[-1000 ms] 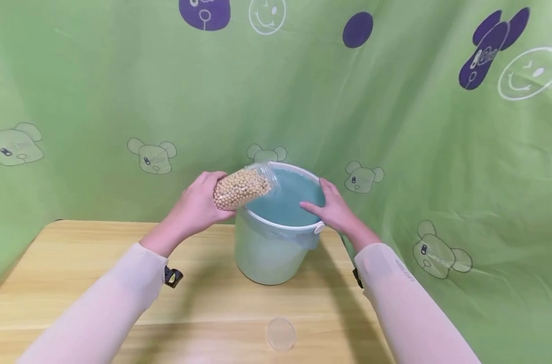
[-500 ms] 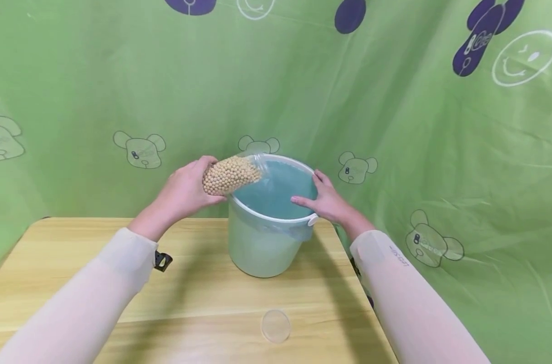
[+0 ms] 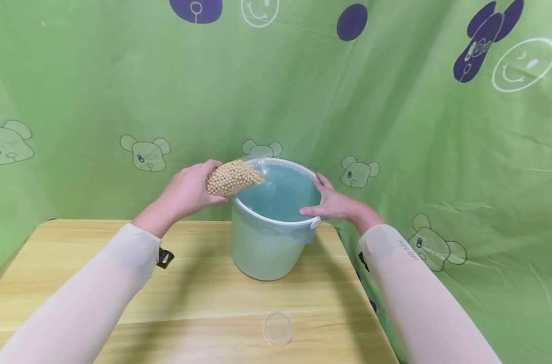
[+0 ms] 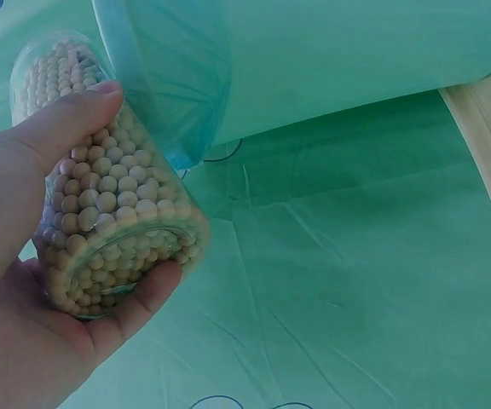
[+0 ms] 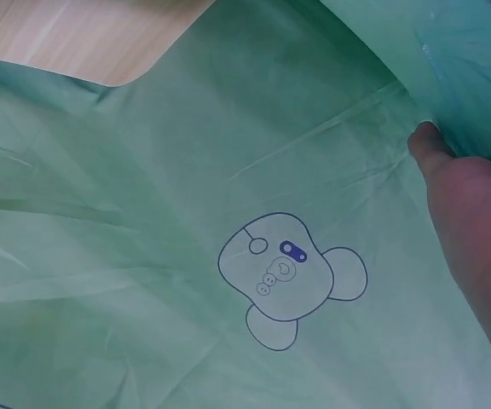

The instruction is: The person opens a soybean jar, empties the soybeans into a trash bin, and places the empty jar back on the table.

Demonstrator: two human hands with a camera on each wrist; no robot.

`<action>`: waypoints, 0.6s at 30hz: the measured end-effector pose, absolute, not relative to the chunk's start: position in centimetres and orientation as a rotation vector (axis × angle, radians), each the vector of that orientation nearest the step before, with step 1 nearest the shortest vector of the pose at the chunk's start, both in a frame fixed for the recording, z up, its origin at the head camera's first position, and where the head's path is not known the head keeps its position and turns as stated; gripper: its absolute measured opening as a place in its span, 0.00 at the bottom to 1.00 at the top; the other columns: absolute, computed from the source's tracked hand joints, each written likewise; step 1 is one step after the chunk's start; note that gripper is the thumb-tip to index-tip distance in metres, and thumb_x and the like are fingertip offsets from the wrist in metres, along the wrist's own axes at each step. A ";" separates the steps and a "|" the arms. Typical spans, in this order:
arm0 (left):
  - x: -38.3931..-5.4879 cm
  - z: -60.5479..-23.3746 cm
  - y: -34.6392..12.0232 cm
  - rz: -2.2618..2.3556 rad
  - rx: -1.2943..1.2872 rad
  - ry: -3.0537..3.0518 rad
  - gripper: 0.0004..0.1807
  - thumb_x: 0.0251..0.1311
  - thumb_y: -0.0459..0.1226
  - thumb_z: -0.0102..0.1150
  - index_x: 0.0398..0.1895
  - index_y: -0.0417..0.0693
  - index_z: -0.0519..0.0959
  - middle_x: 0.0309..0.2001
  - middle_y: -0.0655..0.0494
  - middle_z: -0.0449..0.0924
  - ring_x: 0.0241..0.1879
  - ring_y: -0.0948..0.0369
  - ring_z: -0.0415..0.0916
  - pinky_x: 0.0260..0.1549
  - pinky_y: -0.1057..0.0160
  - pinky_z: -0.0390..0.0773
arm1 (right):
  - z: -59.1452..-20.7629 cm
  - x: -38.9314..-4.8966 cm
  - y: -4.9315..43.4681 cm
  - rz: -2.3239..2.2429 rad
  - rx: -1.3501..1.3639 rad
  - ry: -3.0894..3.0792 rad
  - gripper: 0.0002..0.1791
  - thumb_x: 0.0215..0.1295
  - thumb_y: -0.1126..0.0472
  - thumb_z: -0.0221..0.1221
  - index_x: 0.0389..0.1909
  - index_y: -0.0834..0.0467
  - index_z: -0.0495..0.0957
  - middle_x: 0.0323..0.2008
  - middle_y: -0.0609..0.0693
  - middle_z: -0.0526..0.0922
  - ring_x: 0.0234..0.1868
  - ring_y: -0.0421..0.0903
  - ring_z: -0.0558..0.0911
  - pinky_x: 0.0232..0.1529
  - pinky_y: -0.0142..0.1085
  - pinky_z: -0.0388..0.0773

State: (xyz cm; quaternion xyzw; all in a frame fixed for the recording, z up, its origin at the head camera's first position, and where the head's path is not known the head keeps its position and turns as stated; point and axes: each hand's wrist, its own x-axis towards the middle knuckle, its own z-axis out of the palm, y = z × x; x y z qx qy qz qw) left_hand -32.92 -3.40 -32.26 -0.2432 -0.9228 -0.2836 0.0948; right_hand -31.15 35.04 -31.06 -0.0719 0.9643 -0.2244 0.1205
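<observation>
My left hand grips a clear plastic jar filled with round beige beans. The jar lies tilted on its side, its uncovered mouth over the left rim of a pale green trash can. Some bare jar wall shows above the beans near the mouth; no falling bean is visible. In the left wrist view, thumb and fingers wrap round the jar near its base. My right hand holds the can's white rim on the right side. Only one finger shows clearly against the can in the right wrist view.
The can has a bluish bag liner, its edge folded outside under the rim. A round clear lid lies on the wooden table in front. Green cloth hangs behind and to the right of the table.
The head view shifts slightly. My right thumb has come down and back toward the front rim. The jar stays over the can; the beans' surface now slopes more, leaving more bare jar near its mouth.
</observation>
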 end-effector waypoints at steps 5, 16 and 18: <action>-32.9 -32.3 -3.5 -0.822 -0.732 -2.728 0.48 0.46 0.49 0.79 0.71 0.51 0.66 0.62 0.47 0.78 0.58 0.46 0.77 0.60 0.40 0.78 | -31.2 -31.0 35.4 -0.670 -0.231 2.811 0.68 0.55 0.40 0.70 0.81 0.57 0.32 0.80 0.54 0.19 0.80 0.70 0.39 0.75 0.70 0.46; -32.6 -31.5 -3.5 -0.726 -0.746 -2.770 0.51 0.48 0.50 0.77 0.75 0.52 0.62 0.66 0.40 0.74 0.62 0.43 0.74 0.63 0.37 0.76 | -31.4 -31.1 35.5 -0.624 -0.236 2.839 0.68 0.55 0.36 0.69 0.81 0.58 0.33 0.81 0.54 0.20 0.80 0.70 0.40 0.76 0.69 0.47; -32.5 -31.3 -3.4 -0.699 -0.751 -2.780 0.52 0.48 0.50 0.77 0.76 0.52 0.62 0.67 0.40 0.73 0.63 0.42 0.74 0.63 0.37 0.75 | -31.4 -31.0 35.5 -0.618 -0.238 2.844 0.69 0.55 0.35 0.69 0.81 0.58 0.33 0.81 0.54 0.20 0.80 0.71 0.41 0.76 0.69 0.47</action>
